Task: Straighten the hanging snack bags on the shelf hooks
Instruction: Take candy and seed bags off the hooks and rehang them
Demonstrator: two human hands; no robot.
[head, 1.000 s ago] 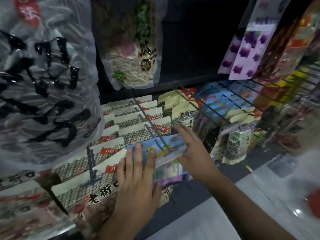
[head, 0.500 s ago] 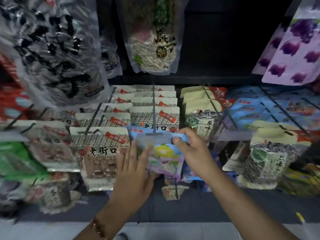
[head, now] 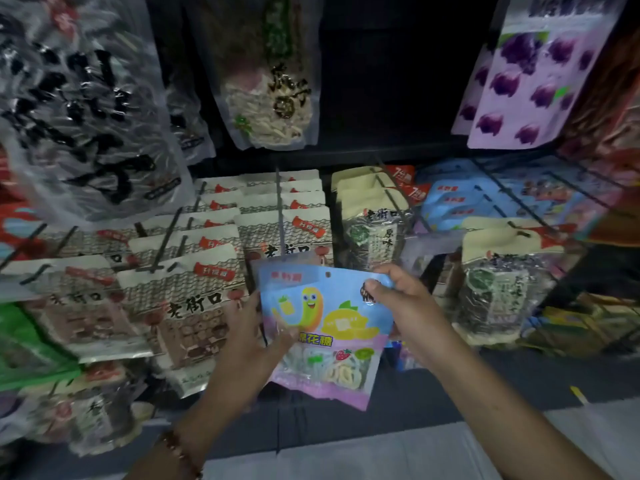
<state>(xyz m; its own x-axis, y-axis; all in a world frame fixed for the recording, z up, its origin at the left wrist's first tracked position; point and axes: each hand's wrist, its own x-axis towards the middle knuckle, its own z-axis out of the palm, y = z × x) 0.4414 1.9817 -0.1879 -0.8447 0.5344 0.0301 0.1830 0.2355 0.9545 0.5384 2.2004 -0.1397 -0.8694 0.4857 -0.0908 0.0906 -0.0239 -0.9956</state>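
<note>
Both hands hold one blue snack bag (head: 322, 327) in the middle of the scene, in front of the rows of hanging packets. The bag has a cartoon yellow figure and a lemon on its upper half, a purple band lower down, and a clear window at the bottom showing pale pieces inside. It sits tilted, its top edge sloping down toward the left, and its small punched hole near the top is visible — not on a hook as far as can be seen.

The left hand (head: 247, 341) grasps the bag's left edge, thumb laid across the front and the fingers behind it. A beaded bracelet (head: 180, 452) circles that wrist. The right hand (head: 405, 303) pinches the bag's upper right corner, fingers curled over the top edge.

Just behind and to the left, cream packets with a dark net pattern and red labels (head: 204, 299) hang in several rows on metal hooks (head: 278, 209) that reach toward the camera. To the right hang cream-topped packets of dark green snack (head: 495, 289), and farther back, light blue packets (head: 453, 202). Above, on the far wall, a clear bag with large black lettering (head: 79, 109) hangs at left, a clear bag of pale strips (head: 273, 98) in the middle — and a lilac bag printed with purple fruit (head: 530, 77) at right.
</note>
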